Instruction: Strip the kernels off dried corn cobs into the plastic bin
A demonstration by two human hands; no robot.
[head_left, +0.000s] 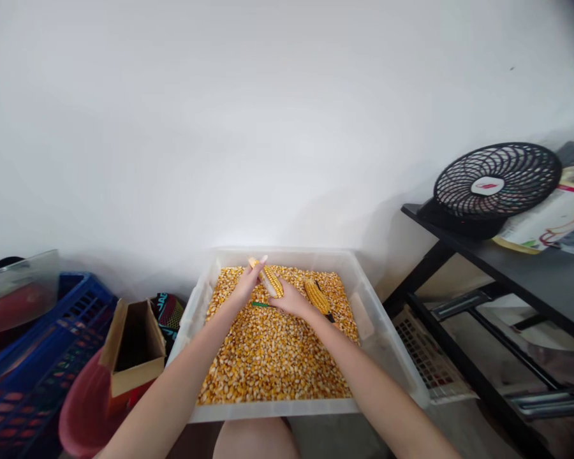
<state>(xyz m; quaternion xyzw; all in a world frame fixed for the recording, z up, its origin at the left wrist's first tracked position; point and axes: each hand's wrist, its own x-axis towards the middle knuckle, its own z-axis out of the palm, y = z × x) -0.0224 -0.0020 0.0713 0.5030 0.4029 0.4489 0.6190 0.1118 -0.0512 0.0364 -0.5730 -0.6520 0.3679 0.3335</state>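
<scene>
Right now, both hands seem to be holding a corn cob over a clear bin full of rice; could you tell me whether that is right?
Not quite: the clear bin is full of loose corn kernels, not rice. The head view shows it. The left hand and right hand do hold a corn cob over it.

Tub (387, 344) of kernels (272, 357) centre; crate (38, 370), box (134, 357) left; fan (495, 185) on table (545, 274) right.

Bright even indoor light, soft shadows on white wall, wide-angle bending at edges, slightly soft focus
</scene>
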